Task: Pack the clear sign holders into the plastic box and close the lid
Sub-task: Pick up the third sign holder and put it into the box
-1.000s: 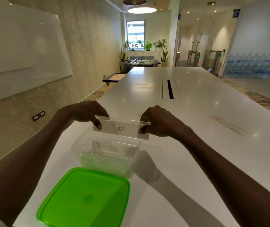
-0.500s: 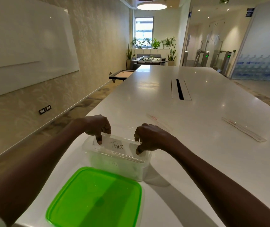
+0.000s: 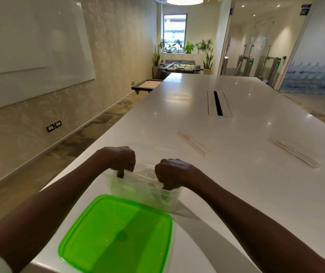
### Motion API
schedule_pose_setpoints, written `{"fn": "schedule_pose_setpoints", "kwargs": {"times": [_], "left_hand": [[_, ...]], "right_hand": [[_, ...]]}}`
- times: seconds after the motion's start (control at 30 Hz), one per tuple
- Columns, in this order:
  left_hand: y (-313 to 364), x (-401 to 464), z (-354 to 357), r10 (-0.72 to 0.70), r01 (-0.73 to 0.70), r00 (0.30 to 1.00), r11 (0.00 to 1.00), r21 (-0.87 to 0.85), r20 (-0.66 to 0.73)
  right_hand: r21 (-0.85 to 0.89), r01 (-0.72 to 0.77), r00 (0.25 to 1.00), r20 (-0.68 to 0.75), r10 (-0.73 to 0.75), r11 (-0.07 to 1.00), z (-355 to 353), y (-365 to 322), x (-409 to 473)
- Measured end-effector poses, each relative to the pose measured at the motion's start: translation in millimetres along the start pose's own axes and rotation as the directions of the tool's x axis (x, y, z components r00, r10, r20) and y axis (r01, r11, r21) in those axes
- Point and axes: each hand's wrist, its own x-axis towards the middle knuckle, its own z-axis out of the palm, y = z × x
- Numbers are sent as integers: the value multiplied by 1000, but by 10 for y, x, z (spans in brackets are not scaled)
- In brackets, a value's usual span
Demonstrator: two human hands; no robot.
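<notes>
A clear plastic box [image 3: 143, 196] stands open on the white table [image 3: 236, 184], close to its near-left corner. My left hand [image 3: 118, 158] and my right hand [image 3: 173, 172] reach down into it, fingers curled, each pinching an end of a clear sign holder that has sunk low inside and is mostly hidden. Between my hands, a holder marked "DOG" [image 3: 147, 174] stands against the box's far wall. The green lid [image 3: 118, 235] lies flat on the table just in front of the box. Two more clear holders lie flat further out, one [image 3: 194, 143] mid-table, one [image 3: 294, 152] to the right.
A black cable slot [image 3: 218, 103] runs along the middle of the table further back. The table's left edge [image 3: 90, 146] drops to the floor beside a wall with a whiteboard [image 3: 29, 56]. Plants and a foosball table [image 3: 179, 67] stand at the room's far end.
Both hands have come down with the holder marked "TIGER", from above the box to inside it. Its label has dropped from sight and the "DOG" holder shows behind.
</notes>
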Motion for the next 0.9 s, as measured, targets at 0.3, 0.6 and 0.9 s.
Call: {"fn": "schedule_pose_setpoints", "kwargs": {"times": [0.3, 0.6, 0.9], "left_hand": [[107, -24, 89, -43, 43, 999, 999, -26, -13], [250, -146, -43, -47, 38, 998, 986, -162, -49], [968, -368, -432, 175, -331, 828, 920, -212, -533]], "right_hand": [[-29, 1, 1000, -15, -1, 1000, 44, -31, 16], [108, -60, 998, -27, 63, 992, -60, 9, -128], [259, -22, 928, -355, 116, 965, -212, 368, -605]]}}
